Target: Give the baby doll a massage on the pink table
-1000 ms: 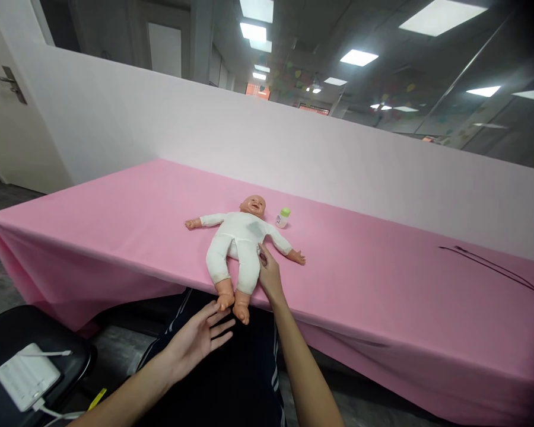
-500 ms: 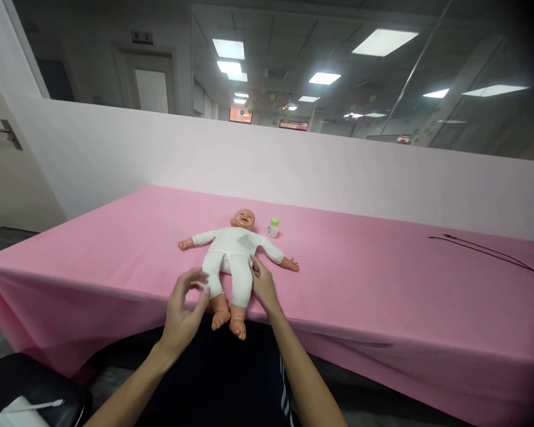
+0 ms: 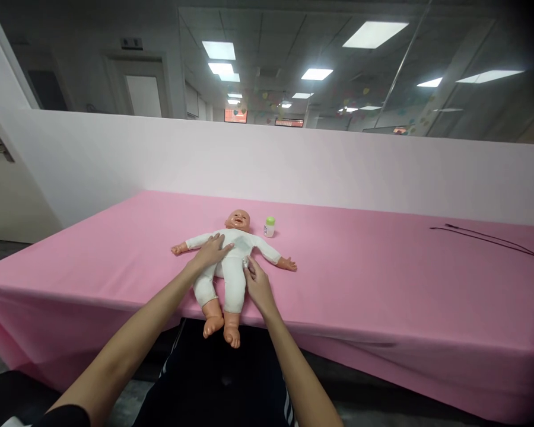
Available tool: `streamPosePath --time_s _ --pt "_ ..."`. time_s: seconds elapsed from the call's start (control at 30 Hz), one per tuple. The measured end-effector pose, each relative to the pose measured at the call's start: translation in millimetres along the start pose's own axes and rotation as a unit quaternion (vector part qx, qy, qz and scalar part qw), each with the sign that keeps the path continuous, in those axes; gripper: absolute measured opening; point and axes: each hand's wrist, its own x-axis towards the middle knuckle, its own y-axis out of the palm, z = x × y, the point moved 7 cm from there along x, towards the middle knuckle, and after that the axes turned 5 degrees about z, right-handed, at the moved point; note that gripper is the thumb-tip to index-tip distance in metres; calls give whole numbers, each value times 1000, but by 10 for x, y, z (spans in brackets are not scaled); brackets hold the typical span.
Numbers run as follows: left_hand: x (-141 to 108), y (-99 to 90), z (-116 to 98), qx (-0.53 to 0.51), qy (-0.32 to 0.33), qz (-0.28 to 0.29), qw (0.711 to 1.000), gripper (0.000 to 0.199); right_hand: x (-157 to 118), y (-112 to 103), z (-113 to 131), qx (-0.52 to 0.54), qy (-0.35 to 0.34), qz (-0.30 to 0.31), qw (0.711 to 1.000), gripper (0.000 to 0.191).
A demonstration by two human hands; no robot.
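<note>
**Left Hand (image 3: 211, 250) and Right Hand (image 3: 258, 284) Meet at a Doll (image 3: 235, 279) on Pink Cloth (image 3: 360, 267)**

In the head view, a seated person leans both bare hands in over a white-bodied doll, face up with its arms flung wide. Its long axis runs from the wall (image 3: 293, 166) side toward the person's lap (image 3: 222, 379), the head (image 3: 237, 220) at the far end and the feet (image 3: 222, 329) at the near edge of the cloth. The left hand rests across the torso on the person's left, palm down, fingers spread wide and gripping nothing. The right hand meets the hip on the opposite side, its fingers curled beside a small whitish bit (a fold of fabric, perhaps). Whether the fingertips pinch it or merely touch it, one cannot tell. The trunk thus lies between the two hands; the left is nearer the head, while the right is nearer the green-capped bottle (image 3: 269, 228) upright beside that head.

The left hand hides part of the doll's waist, and the right fingers mask the spot they touch. The bottle's label is too small to read. A dark cable (image 3: 493, 240) runs out of view at right, a black seat (image 3: 13, 388) is cut off at lower left, and the room beyond the window (image 3: 267, 89) is dim.
</note>
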Motion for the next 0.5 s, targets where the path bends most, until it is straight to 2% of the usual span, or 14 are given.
streamPosePath --time_s 0.07,0.17,0.3,0.5 --pt "-8 89 44 81 14 8 997 67 -3 -12 -1 0 2 -10 1000 51" --pt "-45 176 68 211 35 9 977 59 -7 -17 18 5 8 -21 1000 59" --pt "-52 212 81 302 27 14 953 60 -2 9 95 -2 1 -13 1000 71" --pt "-77 249 9 360 35 -4 932 58 6 53 240 -90 -46 19 995 54"
